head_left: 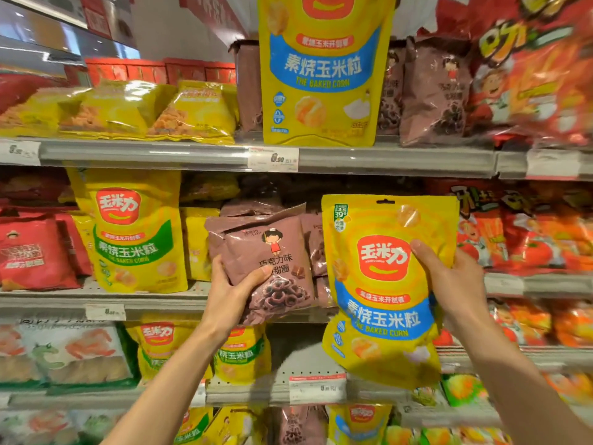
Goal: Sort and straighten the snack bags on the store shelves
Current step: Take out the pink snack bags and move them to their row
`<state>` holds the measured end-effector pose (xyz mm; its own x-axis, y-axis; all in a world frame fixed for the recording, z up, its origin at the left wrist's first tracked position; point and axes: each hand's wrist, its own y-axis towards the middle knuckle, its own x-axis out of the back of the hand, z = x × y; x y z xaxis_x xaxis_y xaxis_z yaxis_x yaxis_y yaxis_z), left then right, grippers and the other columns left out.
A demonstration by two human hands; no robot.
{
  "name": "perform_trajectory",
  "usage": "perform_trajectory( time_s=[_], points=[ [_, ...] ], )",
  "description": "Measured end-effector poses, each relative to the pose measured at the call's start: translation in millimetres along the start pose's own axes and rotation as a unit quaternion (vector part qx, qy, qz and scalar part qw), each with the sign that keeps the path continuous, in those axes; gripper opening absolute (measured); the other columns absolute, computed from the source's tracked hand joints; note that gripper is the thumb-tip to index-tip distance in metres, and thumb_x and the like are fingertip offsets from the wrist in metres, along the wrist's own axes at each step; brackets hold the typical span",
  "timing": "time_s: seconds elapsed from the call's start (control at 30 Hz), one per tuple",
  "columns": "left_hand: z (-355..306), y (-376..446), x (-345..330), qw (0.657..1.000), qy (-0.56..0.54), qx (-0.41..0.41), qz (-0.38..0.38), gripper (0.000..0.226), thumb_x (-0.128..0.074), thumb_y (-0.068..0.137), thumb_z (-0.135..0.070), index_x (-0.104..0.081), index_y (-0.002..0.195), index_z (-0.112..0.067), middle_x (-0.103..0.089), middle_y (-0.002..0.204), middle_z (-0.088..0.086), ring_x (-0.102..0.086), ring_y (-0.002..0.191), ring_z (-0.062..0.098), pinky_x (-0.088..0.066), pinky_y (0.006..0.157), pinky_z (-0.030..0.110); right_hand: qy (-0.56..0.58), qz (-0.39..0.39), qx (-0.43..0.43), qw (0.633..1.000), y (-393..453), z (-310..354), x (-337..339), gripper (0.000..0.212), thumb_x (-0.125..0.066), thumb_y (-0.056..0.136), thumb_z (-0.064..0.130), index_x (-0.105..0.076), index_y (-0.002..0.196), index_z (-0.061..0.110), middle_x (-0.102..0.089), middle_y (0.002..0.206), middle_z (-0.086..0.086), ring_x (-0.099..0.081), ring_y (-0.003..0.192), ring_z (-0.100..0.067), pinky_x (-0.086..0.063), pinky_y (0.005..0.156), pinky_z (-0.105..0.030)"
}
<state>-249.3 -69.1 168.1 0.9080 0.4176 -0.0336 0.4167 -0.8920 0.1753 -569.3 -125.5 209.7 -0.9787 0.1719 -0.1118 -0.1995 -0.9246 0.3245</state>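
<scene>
Sorting under way: both hands loaded, shelves only partly in order.

Your left hand grips a brown bag at centre frame, thumb across its front, the bag at the lip of the middle shelf before a slumped stack of the same brown bags. Your right hand clasps a yellow corn bag by its right edge, held clear of the shelves at centre right. On the top shelf, one matching corn bag stands upright at upper centre, flanked by brown bags; that slot looks started, not filled. Left of it, the flat yellow bags lie tumbled. Judgement: early to middle stage; the brown stack, the held corn bag and the upper-left row remain outstanding.
</scene>
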Motion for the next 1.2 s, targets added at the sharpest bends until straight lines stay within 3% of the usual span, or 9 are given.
perform_trajectory(
  time_s=[0.1, 0.27, 0.43, 0.57, 0.67, 0.77, 0.9, 1.0, 1.2],
  points=[
    [2.0, 5.7, -21.6, 1.000, 0.018, -0.001, 0.022, 0.104, -0.095, 0.053, -0.051, -0.043, 0.137, -0.021, -0.069, 0.119, -0.001, -0.071, 0.107, 0.019, -0.056, 0.101, 0.050, 0.021, -0.030, -0.027, 0.999, 2.6, -4.2, 23.9, 0.012, -0.071, 0.094, 0.031, -0.074, 0.100, 0.021, -0.081, 0.089, 0.004, -0.079, 0.079, -0.018, -0.059, 0.077, -0.038],
    [10.2, 8.7, -17.0, 1.000, -0.004, 0.005, 0.029, 0.108, -0.088, 0.048, -0.064, -0.042, 0.138, -0.026, -0.066, 0.128, 0.008, -0.072, 0.110, 0.029, -0.058, 0.095, 0.055, 0.023, -0.034, -0.032, 0.999, 8.6, -11.3, 36.0, 0.016, -0.072, 0.094, 0.033, -0.073, 0.107, 0.024, -0.081, 0.098, 0.001, -0.079, 0.088, -0.023, -0.060, 0.081, -0.043],
    [20.8, -5.6, 0.0, 0.998, -0.013, -0.002, 0.054, 0.107, -0.087, 0.045, -0.055, -0.043, 0.139, -0.027, -0.070, 0.122, 0.006, -0.076, 0.099, 0.024, -0.062, 0.078, 0.036, 0.044, -0.059, -0.017, 0.997, 13.1, -14.1, 22.7, 0.021, -0.071, 0.095, 0.032, -0.072, 0.113, 0.021, -0.081, 0.098, 0.003, -0.078, 0.086, -0.016, -0.062, 0.070, -0.033],
    [23.5, -18.6, 12.5, 0.997, 0.012, -0.001, 0.071, 0.127, -0.092, 0.032, -0.072, -0.044, 0.140, -0.025, -0.071, 0.121, 0.004, -0.076, 0.102, 0.019, -0.062, 0.079, 0.032, 0.045, -0.068, 0.010, 0.997, 17.4, -10.7, 8.1, 0.016, -0.070, 0.096, 0.028, -0.071, 0.110, 0.020, -0.078, 0.086, 0.014, -0.076, 0.076, -0.004, -0.059, 0.058, -0.020],
    [26.5, -27.4, 22.4, 0.995, 0.044, 0.010, 0.092, 0.122, -0.092, 0.034, -0.073, -0.047, 0.137, -0.026, -0.071, 0.123, 0.003, -0.074, 0.105, 0.016, -0.060, 0.082, 0.032, 0.046, -0.083, 0.034, 0.995, 22.2, -7.2, 3.7, 0.021, -0.069, 0.097, 0.027, -0.070, 0.116, 0.017, -0.075, 0.098, 0.013, -0.074, 0.079, 0.004, -0.060, 0.067, -0.017],
    [31.0, -35.3, 29.6, 0.989, 0.080, 0.023, 0.120, 0.111, -0.091, 0.031, -0.075, -0.050, 0.126, -0.038, -0.075, 0.115, -0.008, -0.074, 0.104, 0.009, -0.060, 0.078, 0.025, 0.050, -0.081, 0.044, 0.994, 26.8, -3.5, 3.7, 0.019, -0.067, 0.098, 0.026, -0.067, 0.116, 0.019, -0.071, 0.102, 0.013, -0.070, 0.075, 0.011, -0.055, 0.062, -0.009],
    [39.5, -39.2, 33.9, 0.979, 0.111, 0.051, 0.162, 0.096, -0.092, 0.044, -0.057, -0.047, 0.127, -0.042, -0.073, 0.113, -0.027, -0.073, 0.105, 0.004, -0.059, 0.080, 0.024, 0.035, -0.089, 0.055, 0.994, 30.9, -2.3, 6.0, 0.025, -0.068, 0.098, 0.028, -0.067, 0.121, 0.017, -0.072, 0.104, 0.011, -0.072, 0.080, 0.008, -0.058, 0.065, -0.013],
    [44.0, -39.5, 40.5, 0.974, 0.130, 0.057, 0.177, 0.105, -0.095, 0.041, -0.062, -0.048, 0.132, -0.038, -0.073, 0.117, -0.023, -0.072, 0.108, 0.006, -0.056, 0.092, 0.031, 0.029, -0.101, 0.060, 0.993, 32.6, -3.9, 7.9, 0.035, -0.069, 0.097, 0.031, -0.068, 0.127, 0.012, -0.074, 0.109, 0.006, -0.072, 0.086, 0.005, -0.061, 0.069, -0.017],
    [49.7, -37.2, 22.8, 0.964, 0.163, 0.058, 0.203, 0.107, -0.097, 0.041, -0.064, -0.048, 0.132, -0.035, -0.073, 0.116, -0.023, -0.071, 0.109, 0.004, -0.055, 0.094, 0.027, 0.025, -0.095, 0.065, 0.993, 33.2, -7.0, 8.9, 0.035, -0.069, 0.098, 0.027, -0.067, 0.128, 0.010, -0.071, 0.103, 0.013, -0.071, 0.080, 0.009, -0.057, 0.064, -0.012]
  ],
)
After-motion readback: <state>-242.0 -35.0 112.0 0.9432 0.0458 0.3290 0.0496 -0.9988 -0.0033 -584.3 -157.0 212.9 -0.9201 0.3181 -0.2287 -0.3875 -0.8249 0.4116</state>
